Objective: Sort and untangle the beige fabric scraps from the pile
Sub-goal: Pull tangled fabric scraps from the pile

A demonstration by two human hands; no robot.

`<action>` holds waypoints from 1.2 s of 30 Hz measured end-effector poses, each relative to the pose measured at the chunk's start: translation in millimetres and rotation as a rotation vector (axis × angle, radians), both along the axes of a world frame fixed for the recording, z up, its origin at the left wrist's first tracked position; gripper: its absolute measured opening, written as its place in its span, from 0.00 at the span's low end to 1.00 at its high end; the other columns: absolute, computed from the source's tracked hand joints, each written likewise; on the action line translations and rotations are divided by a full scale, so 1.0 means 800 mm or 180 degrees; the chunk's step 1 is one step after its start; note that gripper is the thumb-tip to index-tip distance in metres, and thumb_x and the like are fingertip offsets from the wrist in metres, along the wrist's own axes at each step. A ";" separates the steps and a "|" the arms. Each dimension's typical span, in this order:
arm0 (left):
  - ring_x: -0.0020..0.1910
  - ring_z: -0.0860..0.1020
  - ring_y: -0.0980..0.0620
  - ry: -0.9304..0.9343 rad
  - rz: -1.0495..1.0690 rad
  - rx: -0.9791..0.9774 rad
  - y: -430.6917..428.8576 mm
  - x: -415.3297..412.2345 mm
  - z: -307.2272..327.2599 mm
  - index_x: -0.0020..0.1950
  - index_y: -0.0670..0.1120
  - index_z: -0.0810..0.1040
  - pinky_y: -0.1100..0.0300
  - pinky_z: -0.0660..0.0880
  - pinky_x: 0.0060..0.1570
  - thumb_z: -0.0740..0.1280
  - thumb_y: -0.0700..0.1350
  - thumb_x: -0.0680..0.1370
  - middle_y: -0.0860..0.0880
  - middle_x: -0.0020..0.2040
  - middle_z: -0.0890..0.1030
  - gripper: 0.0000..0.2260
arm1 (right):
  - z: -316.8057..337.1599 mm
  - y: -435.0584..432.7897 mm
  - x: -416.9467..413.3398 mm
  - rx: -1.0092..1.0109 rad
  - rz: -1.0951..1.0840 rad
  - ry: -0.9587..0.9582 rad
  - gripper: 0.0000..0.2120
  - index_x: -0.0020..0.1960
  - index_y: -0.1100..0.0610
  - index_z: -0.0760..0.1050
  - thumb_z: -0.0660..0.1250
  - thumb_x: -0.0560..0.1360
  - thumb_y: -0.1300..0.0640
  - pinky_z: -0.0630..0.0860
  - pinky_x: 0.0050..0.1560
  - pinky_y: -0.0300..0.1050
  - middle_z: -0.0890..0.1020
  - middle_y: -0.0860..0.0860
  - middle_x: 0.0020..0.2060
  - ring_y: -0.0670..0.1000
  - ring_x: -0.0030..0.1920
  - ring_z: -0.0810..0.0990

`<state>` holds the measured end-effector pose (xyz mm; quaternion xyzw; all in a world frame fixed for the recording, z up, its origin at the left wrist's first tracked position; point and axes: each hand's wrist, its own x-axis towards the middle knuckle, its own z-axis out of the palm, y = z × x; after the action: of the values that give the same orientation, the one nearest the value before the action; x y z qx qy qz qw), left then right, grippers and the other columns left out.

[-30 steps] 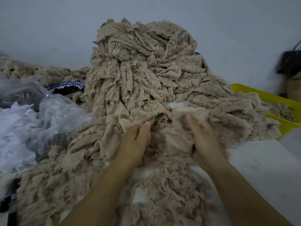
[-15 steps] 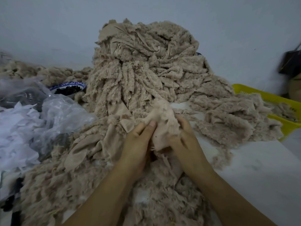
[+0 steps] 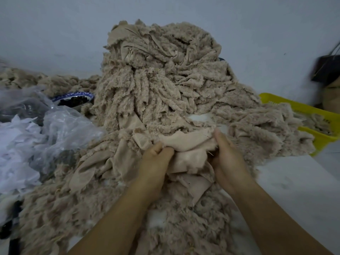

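Observation:
A tall pile of fuzzy beige fabric scraps [image 3: 158, 76] rises in the middle of the white table and spreads toward me. At its foot lies a smooth beige scrap [image 3: 187, 142], stretched flat between my hands. My left hand [image 3: 156, 161] pinches its left end with thumb and fingers. My right hand [image 3: 226, 159] grips its right end, thumb on top. More loose scraps [image 3: 184, 214] lie under my forearms.
A clear plastic bag with white scraps [image 3: 36, 137] sits at the left. Behind it stands a blue-rimmed bowl [image 3: 73, 98] of dark bits. A yellow basket [image 3: 312, 115] with scraps is at the right, with bare white table [image 3: 294, 190] before it.
My hands came together on one scrap, lifted it, then drew apart. The scrap now lies spread sideways between them instead of bunched upright.

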<state>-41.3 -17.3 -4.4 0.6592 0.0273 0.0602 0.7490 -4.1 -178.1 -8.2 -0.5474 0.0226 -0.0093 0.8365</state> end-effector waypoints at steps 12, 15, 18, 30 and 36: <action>0.49 0.85 0.46 0.0355 -0.0902 -0.0757 0.002 0.001 0.004 0.52 0.44 0.86 0.57 0.81 0.45 0.78 0.52 0.69 0.40 0.52 0.85 0.17 | 0.004 0.009 -0.014 -0.0486 0.0518 -0.0431 0.13 0.47 0.57 0.78 0.65 0.78 0.46 0.75 0.54 0.55 0.81 0.59 0.48 0.59 0.49 0.80; 0.46 0.85 0.45 0.0288 -0.0770 -0.0755 0.004 0.000 0.003 0.51 0.41 0.86 0.56 0.81 0.43 0.75 0.50 0.70 0.39 0.50 0.85 0.16 | 0.002 0.013 -0.012 -0.0700 0.0391 -0.0331 0.12 0.40 0.53 0.75 0.65 0.76 0.46 0.74 0.45 0.53 0.76 0.56 0.40 0.55 0.41 0.75; 0.49 0.85 0.44 0.0250 -0.1010 -0.0732 0.007 -0.006 0.006 0.52 0.43 0.86 0.54 0.82 0.46 0.73 0.51 0.73 0.40 0.52 0.85 0.14 | 0.002 0.000 0.004 -0.0138 -0.0299 0.0141 0.10 0.40 0.53 0.73 0.63 0.80 0.55 0.71 0.31 0.40 0.74 0.50 0.31 0.47 0.30 0.72; 0.59 0.82 0.43 0.0508 -0.0325 -0.2988 0.042 0.024 0.006 0.65 0.41 0.81 0.45 0.81 0.55 0.58 0.56 0.82 0.40 0.62 0.82 0.23 | 0.010 0.010 -0.027 -0.2123 0.1187 -0.0686 0.29 0.62 0.31 0.74 0.57 0.66 0.20 0.74 0.46 0.25 0.77 0.24 0.54 0.28 0.56 0.75; 0.51 0.85 0.46 0.0315 0.0036 -0.3212 0.054 0.032 0.004 0.61 0.40 0.79 0.49 0.77 0.57 0.54 0.55 0.85 0.41 0.56 0.85 0.22 | -0.009 0.020 -0.022 -0.3793 0.1112 -0.1565 0.11 0.46 0.51 0.72 0.65 0.77 0.44 0.66 0.41 0.32 0.73 0.41 0.44 0.36 0.42 0.70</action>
<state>-15.3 26.0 -0.9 0.2171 0.0921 0.0123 0.9717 -21.9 -161.9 -15.5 -0.8935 -0.2668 -0.0091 0.3610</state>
